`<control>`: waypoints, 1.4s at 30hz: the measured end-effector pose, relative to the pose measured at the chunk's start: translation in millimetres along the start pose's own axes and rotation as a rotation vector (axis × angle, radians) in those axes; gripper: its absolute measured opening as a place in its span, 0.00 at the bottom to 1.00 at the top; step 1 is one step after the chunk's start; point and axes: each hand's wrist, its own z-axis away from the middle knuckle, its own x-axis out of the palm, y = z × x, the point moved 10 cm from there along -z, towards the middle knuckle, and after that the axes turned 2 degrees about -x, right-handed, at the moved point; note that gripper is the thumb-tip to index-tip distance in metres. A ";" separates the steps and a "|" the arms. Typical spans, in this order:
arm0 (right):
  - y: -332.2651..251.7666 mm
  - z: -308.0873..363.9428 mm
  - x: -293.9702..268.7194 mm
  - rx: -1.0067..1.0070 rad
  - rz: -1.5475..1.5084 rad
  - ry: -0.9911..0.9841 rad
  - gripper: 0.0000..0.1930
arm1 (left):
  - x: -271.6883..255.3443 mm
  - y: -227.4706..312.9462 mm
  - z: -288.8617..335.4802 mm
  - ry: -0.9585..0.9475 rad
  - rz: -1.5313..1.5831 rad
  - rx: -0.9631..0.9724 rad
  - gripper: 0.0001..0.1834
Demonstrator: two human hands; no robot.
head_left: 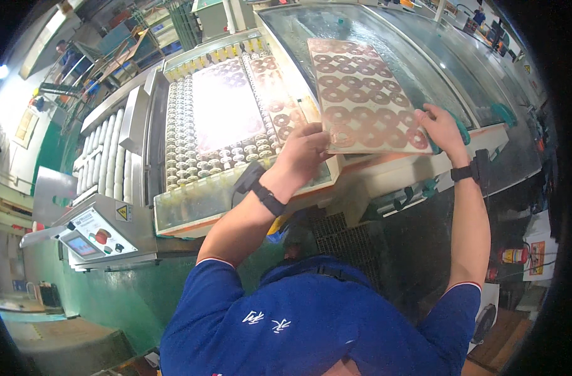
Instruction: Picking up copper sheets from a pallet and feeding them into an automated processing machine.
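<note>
I hold a thin, flat circuit board panel, pale with rows of copper-coloured rings, tilted over the edge of the wet machine. My left hand is closed on its lower left corner. At the lower right edge, my right hand grips it between thumb and fingers. To the left, a second panel lies on the roller conveyor, its face washed out by glare. Another ringed panel lies beside it, partly hidden near my left hand.
A glass-topped wet tank runs behind the held panel. Left stand a control box with a screen and red button, and a bank of white rollers. A dark floor grating lies below. Far off at left, a person is visible.
</note>
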 end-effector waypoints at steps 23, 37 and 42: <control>-14.1 22.2 -3.7 -0.010 0.101 0.223 0.29 | -4.0 28.9 52.9 0.026 -1.459 0.368 0.18; -95.8 364.5 -284.8 -0.120 0.224 0.769 0.32 | 20.1 73.8 68.4 0.215 -0.590 0.621 0.19; -136.4 431.6 -300.3 -0.105 0.376 0.809 0.42 | 84.5 -12.6 36.2 0.135 -0.330 0.275 0.19</control>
